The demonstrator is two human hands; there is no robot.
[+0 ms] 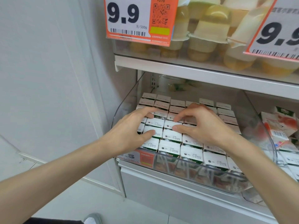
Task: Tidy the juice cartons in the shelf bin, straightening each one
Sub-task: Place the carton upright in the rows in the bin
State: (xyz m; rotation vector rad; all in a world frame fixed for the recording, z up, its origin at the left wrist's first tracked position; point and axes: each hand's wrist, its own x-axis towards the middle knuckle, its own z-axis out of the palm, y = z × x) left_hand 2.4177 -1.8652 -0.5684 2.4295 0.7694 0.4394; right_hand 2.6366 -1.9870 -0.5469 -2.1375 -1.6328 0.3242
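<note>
1. While both hands are in it, the cartons (pixel 171 138) stand in tight rows inside a clear bin (pixel 129 101), white tops up with tiny printed date codes on them.
2. Left hand (pixel 131 126) sits over the left-middle rows with fingers curled. Its thumb tip is down on one top and its fingertips are on the row behind, so it pinches cartons between them.
3. Right hand (pixel 199 125) is just beside it doing much the same. Thumb and bent index finger nip a top in the next column, and the other fingers arch over the rows further back.
4. Hands are near each other but apart.
5. You can see the carton sides through the bin's front wall. A small orange tag (pixel 144 157) hangs at the front left corner, partly behind the left wrist.
6. Above is the upper shelf (pixel 194 71) with pale yellow bottles (pixel 210 29) and two big orange-and-white "9.9" signs (pixel 139 20).
7. Off to the right, the next bin (pixel 273 152) holds red-printed packs (pixel 283 125), some tilted.
8. Bottom edge: a grey shoe (pixel 92 219) on the pale floor (pixel 137 210).
</note>
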